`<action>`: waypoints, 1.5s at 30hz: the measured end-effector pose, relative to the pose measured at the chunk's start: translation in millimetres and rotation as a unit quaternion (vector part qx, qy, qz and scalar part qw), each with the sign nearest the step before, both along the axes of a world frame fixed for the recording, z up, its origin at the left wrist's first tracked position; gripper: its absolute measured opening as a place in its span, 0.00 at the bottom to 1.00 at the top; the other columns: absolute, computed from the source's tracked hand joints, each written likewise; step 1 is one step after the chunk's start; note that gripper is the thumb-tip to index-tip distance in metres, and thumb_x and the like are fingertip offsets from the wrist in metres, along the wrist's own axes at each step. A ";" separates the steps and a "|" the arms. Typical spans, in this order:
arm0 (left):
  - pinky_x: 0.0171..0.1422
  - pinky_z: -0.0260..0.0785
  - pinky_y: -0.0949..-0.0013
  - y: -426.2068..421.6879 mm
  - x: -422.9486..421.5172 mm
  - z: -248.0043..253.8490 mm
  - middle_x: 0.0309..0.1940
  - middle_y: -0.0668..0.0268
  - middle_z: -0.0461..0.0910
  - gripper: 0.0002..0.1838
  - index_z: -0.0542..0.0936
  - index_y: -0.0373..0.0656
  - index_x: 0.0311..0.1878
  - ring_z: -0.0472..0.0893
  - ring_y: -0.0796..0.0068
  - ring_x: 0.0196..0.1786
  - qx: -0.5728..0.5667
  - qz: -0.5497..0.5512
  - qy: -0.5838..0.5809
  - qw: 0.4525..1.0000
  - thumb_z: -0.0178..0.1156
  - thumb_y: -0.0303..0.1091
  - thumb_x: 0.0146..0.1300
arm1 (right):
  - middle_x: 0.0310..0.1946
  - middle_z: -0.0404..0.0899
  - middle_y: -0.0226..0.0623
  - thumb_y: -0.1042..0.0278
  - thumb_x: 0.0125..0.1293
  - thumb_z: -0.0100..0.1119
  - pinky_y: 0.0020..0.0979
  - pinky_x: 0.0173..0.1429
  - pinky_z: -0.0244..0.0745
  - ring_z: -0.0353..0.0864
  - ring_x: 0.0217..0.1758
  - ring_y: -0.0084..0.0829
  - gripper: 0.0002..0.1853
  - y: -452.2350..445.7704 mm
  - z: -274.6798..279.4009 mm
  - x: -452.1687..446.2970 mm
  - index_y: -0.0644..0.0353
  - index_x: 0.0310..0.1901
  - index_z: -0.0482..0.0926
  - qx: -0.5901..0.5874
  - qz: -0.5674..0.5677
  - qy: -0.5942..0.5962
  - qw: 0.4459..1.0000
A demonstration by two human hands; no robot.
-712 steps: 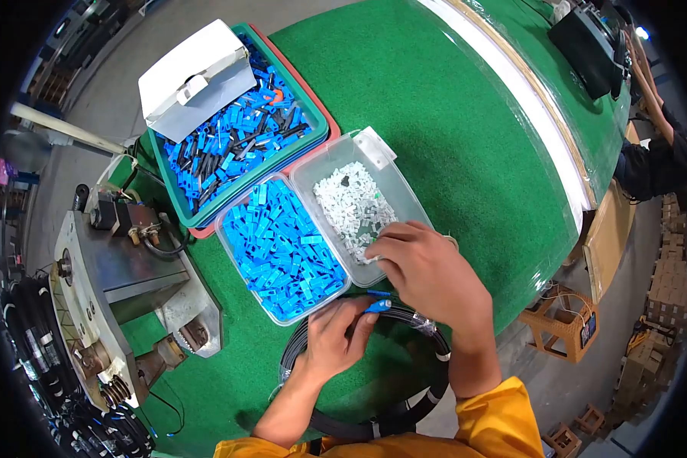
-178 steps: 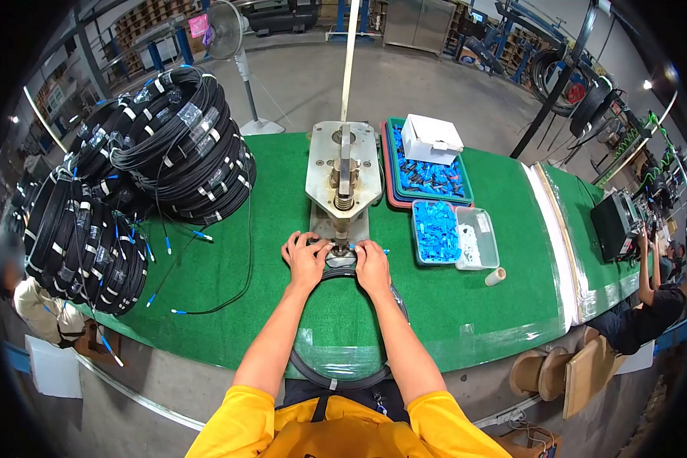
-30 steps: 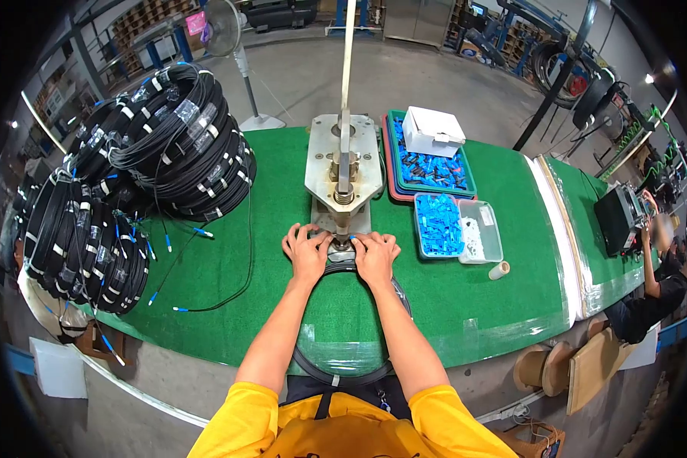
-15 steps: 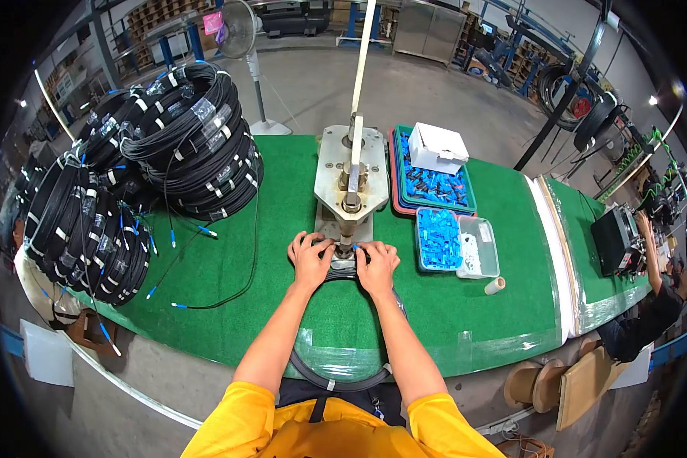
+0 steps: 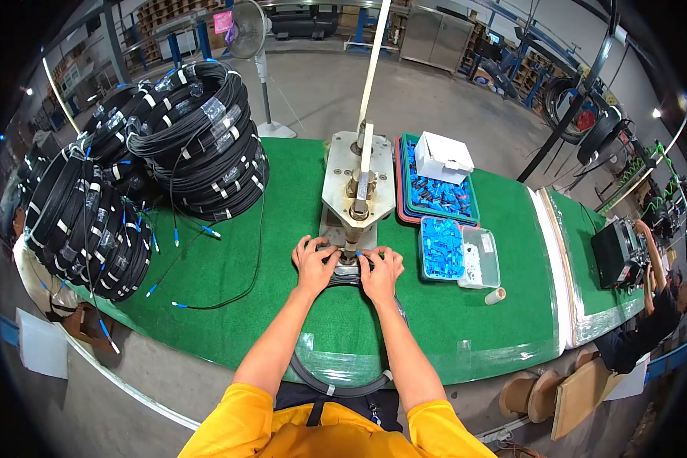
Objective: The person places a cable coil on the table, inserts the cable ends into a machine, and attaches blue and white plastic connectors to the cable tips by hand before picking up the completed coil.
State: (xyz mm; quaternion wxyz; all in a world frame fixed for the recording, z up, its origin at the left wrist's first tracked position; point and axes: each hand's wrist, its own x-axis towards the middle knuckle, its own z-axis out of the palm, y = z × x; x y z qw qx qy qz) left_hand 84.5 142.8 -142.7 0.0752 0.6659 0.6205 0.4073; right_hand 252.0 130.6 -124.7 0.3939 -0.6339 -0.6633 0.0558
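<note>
currently both hands are up at the foot of the metal press (image 5: pixel 343 175), one each side of its lower tip, on the green-covered counter (image 5: pixel 435 336). left hand (image 5: pixel 314 267): palm down, fingers bent, thumb and forefinger drawn in toward the press tip. right hand (image 5: pixel 380 272): much the same from the other side, fingers curled, a small blue piece (image 5: pixel 359 255) showing at the fingertips. whether either hand is fully closed on something cannot be told; the tips are too small and partly covered. black cable coil (image 5: pixel 351 392): its far side lies just in front of the press, between the hands, its near side past the front edge of the counter, by the person's waist. pale bar (image 5: pixel 374 61) runs up from the top of the press. to the right: green tray (image 5: pixel 477 208) of blue and black parts, white box (image 5: pixel 444 156) set on them; nearer, a tub (image 5: pixel 442 279) of blue parts beside a clear tub (image 5: pixel 490 279) holding white bits, a small roll (image 5: pixel 495 296) near it. to the left: tall stack of black coils (image 5: pixel 221 145), more coils (image 5: pixel 76 229) leaning beside it, and a loose cable (image 5: pixel 256 263) curving over the green, its end blue-tipped. far right, a co-worker (image 5: pixel 645 328) in dark clothing, arm reaching to a black machine (image 5: pixel 613 256). fan (image 5: pixel 248 34) stands beyond the counter.
</note>
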 end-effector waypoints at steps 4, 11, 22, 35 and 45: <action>0.72 0.51 0.48 1.5 0.4 2.0 0.54 0.70 0.80 0.08 0.90 0.56 0.41 0.66 0.52 0.68 -0.013 0.011 -0.004 1.000 0.68 0.42 0.59 | 0.49 0.75 0.35 0.59 0.64 0.65 0.49 0.63 0.58 0.66 0.59 0.45 0.08 1.2 0.2 -3.0 0.47 0.40 0.88 -0.010 -0.007 0.001 1.000; 0.73 0.50 0.47 1.3 -0.3 3.1 0.54 0.70 0.80 0.08 0.90 0.56 0.41 0.65 0.51 0.68 -0.009 -0.002 -0.007 1.000 0.68 0.41 0.60 | 0.50 0.75 0.35 0.59 0.63 0.66 0.49 0.64 0.58 0.65 0.60 0.45 0.07 2.8 -0.4 -2.4 0.46 0.41 0.88 -0.027 -0.010 0.011 1.000; 0.74 0.48 0.47 0.8 0.1 2.1 0.56 0.68 0.79 0.10 0.89 0.54 0.43 0.63 0.50 0.70 -0.030 -0.004 -0.003 1.000 0.64 0.41 0.61 | 0.55 0.71 0.38 0.64 0.61 0.64 0.51 0.67 0.54 0.61 0.63 0.47 0.06 -1.1 2.6 -1.7 0.46 0.39 0.86 -0.007 -0.026 0.025 0.999; 0.74 0.49 0.47 -2.4 -2.2 3.4 0.57 0.68 0.78 0.11 0.89 0.55 0.45 0.63 0.51 0.70 -0.027 -0.012 -0.012 0.999 0.64 0.43 0.61 | 0.53 0.76 0.35 0.69 0.51 0.63 0.50 0.67 0.55 0.64 0.62 0.47 0.07 -4.5 -1.9 0.4 0.52 0.34 0.84 0.029 -0.027 0.009 0.999; 0.72 0.52 0.48 -0.2 -1.4 0.9 0.52 0.69 0.81 0.10 0.89 0.55 0.43 0.66 0.53 0.67 -0.010 -0.001 -0.005 1.000 0.67 0.43 0.61 | 0.43 0.81 0.31 0.60 0.63 0.65 0.50 0.64 0.58 0.68 0.57 0.45 0.07 -2.0 -3.9 3.2 0.51 0.39 0.86 0.012 -0.008 0.006 1.000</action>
